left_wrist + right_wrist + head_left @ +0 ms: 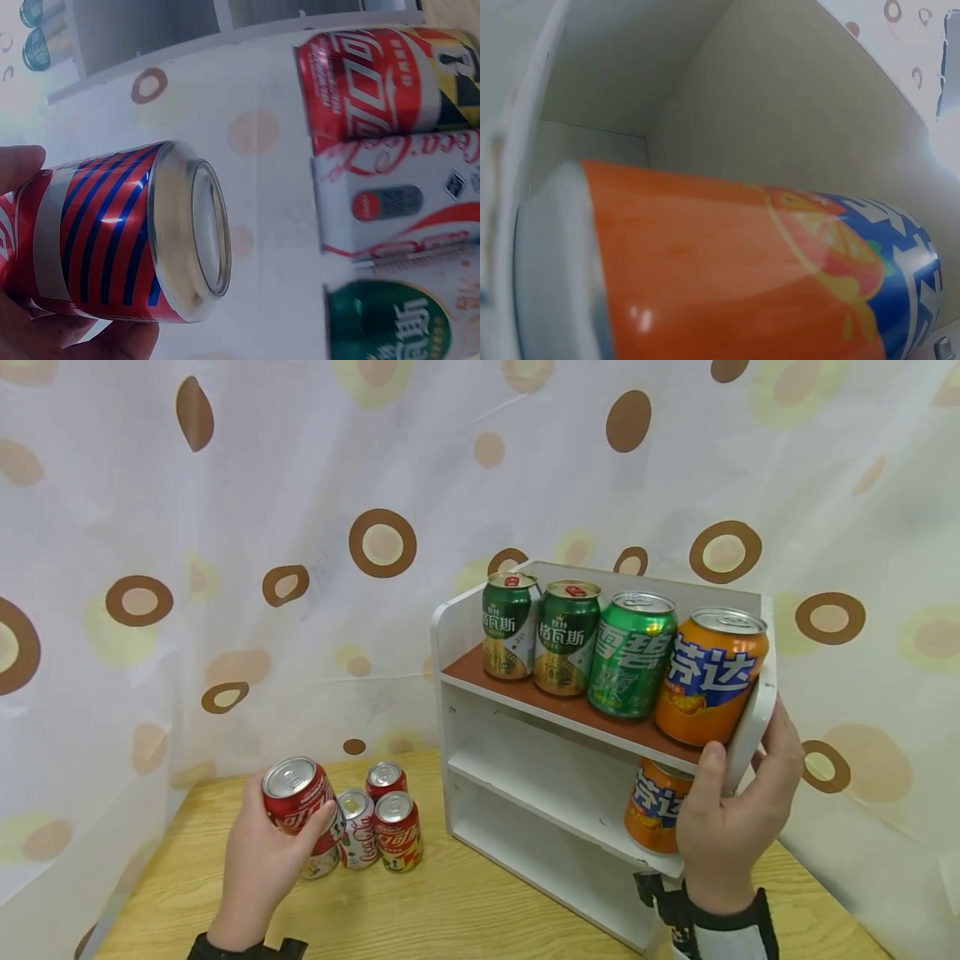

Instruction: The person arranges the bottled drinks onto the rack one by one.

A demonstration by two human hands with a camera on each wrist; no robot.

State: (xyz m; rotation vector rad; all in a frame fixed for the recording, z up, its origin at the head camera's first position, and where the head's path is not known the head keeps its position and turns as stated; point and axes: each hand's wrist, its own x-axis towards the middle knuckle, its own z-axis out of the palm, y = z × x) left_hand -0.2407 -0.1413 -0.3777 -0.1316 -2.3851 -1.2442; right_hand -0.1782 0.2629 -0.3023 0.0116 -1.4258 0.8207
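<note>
My left hand (258,864) grips a red cola can (296,797) above the table; the left wrist view shows its striped lower side and silver base. Just beyond it stand two red cola cans (397,831) and a white Coca-Cola can (357,831). Another can, partly hidden by the held one, is a green-topped can (386,319) in the left wrist view. At the white shelf (540,768), my right hand (738,814) holds the right side panel, thumb in front and fingers on the outer side. Near that thumb an orange Fanta can (712,677) stands on the top board.
Two green-and-gold cans (566,639) and a green Sprite can (632,656) share the top board. A second orange Fanta can (656,806) stands on the middle board at the right. Behind the wooden table (450,910) hangs a patterned white curtain (315,468).
</note>
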